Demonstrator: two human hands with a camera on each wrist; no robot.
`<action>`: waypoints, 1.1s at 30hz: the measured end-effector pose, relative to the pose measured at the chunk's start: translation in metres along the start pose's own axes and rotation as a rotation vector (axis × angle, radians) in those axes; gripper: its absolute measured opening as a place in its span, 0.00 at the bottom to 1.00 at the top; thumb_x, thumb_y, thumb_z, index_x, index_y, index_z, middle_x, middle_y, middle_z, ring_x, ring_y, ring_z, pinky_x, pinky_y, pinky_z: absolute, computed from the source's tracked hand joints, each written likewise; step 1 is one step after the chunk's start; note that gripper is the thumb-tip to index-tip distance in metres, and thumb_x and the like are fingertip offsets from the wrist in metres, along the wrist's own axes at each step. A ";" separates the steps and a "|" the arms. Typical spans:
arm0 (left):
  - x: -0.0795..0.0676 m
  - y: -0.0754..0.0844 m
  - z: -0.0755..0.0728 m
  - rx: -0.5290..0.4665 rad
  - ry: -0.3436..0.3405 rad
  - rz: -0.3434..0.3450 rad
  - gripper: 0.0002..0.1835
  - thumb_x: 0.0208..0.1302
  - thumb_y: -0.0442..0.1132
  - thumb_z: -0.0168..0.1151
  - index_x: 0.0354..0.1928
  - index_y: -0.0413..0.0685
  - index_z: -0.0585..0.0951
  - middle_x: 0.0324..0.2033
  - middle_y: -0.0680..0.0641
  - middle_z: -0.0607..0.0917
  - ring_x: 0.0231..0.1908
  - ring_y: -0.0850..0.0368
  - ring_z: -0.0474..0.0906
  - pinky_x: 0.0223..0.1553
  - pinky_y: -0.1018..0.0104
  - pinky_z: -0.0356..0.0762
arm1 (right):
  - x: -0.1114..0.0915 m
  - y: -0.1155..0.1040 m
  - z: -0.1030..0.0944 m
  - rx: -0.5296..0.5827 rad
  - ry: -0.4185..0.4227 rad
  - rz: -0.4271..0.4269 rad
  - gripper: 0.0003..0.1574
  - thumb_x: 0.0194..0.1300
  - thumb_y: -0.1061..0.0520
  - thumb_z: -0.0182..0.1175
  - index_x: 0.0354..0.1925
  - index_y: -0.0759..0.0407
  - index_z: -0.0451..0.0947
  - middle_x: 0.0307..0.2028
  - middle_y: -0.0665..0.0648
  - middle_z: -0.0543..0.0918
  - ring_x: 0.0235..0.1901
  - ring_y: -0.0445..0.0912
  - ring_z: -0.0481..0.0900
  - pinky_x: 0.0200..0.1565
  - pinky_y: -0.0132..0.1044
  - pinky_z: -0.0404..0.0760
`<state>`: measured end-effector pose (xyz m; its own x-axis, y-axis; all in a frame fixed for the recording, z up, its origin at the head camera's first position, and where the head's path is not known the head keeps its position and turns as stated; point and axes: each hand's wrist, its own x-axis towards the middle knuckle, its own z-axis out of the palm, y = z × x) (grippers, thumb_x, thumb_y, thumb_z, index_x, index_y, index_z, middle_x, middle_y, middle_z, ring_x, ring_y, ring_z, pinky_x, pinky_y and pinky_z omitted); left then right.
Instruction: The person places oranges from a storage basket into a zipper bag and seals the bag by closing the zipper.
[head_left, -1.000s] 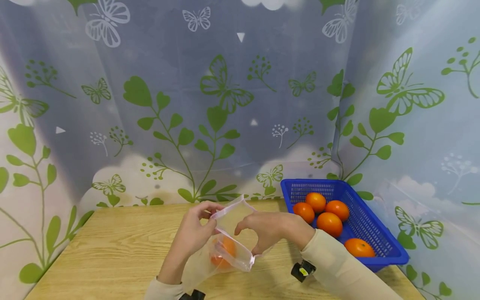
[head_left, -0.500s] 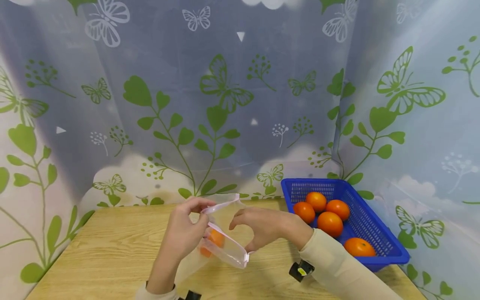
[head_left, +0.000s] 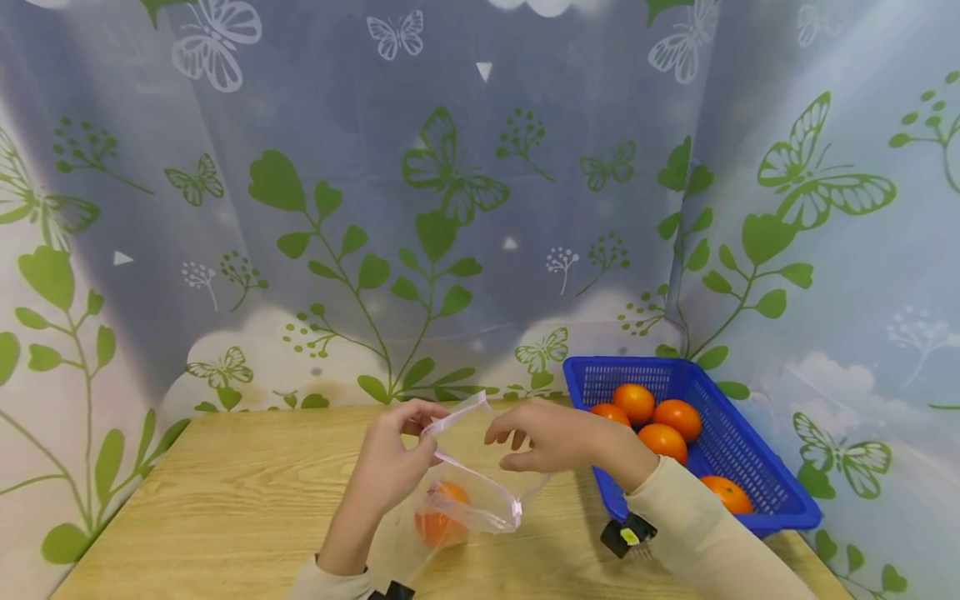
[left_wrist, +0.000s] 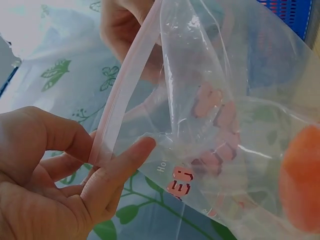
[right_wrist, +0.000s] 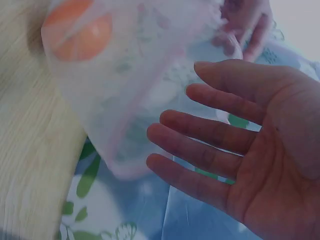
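A clear zip bag with a pink-edged mouth hangs over the table, its mouth spread apart. An orange is inside the bag, toward its bottom. My left hand pinches the left end of the bag's rim between thumb and fingers; the left wrist view shows the pink zip strip in that grip. Beside the mouth's right side is my right hand. In the right wrist view its fingers are extended and spread, with nothing held. Red printing shows on the bag.
A blue perforated basket stands at the right of the wooden table. Several oranges lie in it, partly hidden by my right forearm. A patterned cloth hangs behind and at both sides.
My right hand has let go of the bag's rim and moved right and slightly up, its fingers straighter. My left hand and the bag shifted left, then back right.
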<state>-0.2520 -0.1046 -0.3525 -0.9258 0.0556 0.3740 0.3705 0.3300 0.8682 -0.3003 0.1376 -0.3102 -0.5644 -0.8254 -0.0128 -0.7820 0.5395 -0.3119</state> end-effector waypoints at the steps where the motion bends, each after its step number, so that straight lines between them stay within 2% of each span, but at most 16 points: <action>1: 0.000 0.000 0.001 0.001 -0.004 0.000 0.17 0.61 0.20 0.55 0.45 0.40 0.86 0.34 0.41 0.79 0.40 0.51 0.79 0.31 0.67 0.90 | -0.004 0.003 -0.002 0.004 0.011 0.004 0.18 0.73 0.55 0.63 0.58 0.57 0.82 0.55 0.56 0.87 0.47 0.47 0.89 0.50 0.35 0.89; 8: 0.000 -0.001 0.004 -0.018 -0.034 -0.003 0.17 0.61 0.19 0.55 0.46 0.39 0.86 0.34 0.41 0.79 0.38 0.51 0.81 0.30 0.65 0.90 | -0.027 0.023 -0.018 -0.011 0.062 0.057 0.15 0.71 0.55 0.64 0.54 0.57 0.83 0.49 0.57 0.89 0.44 0.46 0.88 0.47 0.35 0.89; 14: 0.000 -0.002 0.005 -0.042 -0.058 0.000 0.16 0.63 0.20 0.55 0.47 0.39 0.86 0.34 0.40 0.78 0.37 0.51 0.81 0.30 0.62 0.91 | -0.042 0.037 -0.029 -0.072 0.057 0.136 0.17 0.70 0.55 0.65 0.55 0.58 0.83 0.48 0.56 0.89 0.41 0.44 0.88 0.47 0.38 0.88; 22: 0.002 -0.004 0.004 -0.052 -0.099 -0.030 0.16 0.65 0.20 0.56 0.48 0.41 0.86 0.39 0.38 0.80 0.41 0.50 0.82 0.33 0.59 0.92 | -0.057 0.061 -0.034 -0.065 0.024 0.269 0.19 0.68 0.54 0.66 0.55 0.57 0.84 0.47 0.56 0.89 0.45 0.47 0.86 0.49 0.41 0.88; 27: 0.001 -0.004 0.003 -0.050 -0.125 -0.012 0.16 0.67 0.21 0.56 0.50 0.41 0.86 0.43 0.38 0.82 0.43 0.51 0.83 0.33 0.64 0.91 | -0.066 0.079 -0.035 -0.075 -0.015 0.350 0.17 0.67 0.53 0.66 0.53 0.54 0.84 0.49 0.55 0.87 0.47 0.50 0.83 0.50 0.43 0.86; 33: 0.002 -0.005 0.002 -0.032 -0.141 0.001 0.17 0.66 0.20 0.56 0.50 0.42 0.86 0.44 0.39 0.82 0.42 0.51 0.83 0.33 0.64 0.91 | -0.078 0.097 -0.036 -0.079 -0.094 0.461 0.21 0.66 0.51 0.67 0.55 0.55 0.82 0.51 0.60 0.85 0.46 0.50 0.81 0.46 0.43 0.85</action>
<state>-0.2555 -0.1042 -0.3568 -0.9261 0.1880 0.3271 0.3713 0.2995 0.8789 -0.3421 0.2607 -0.3050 -0.8338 -0.5063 -0.2202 -0.4753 0.8611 -0.1805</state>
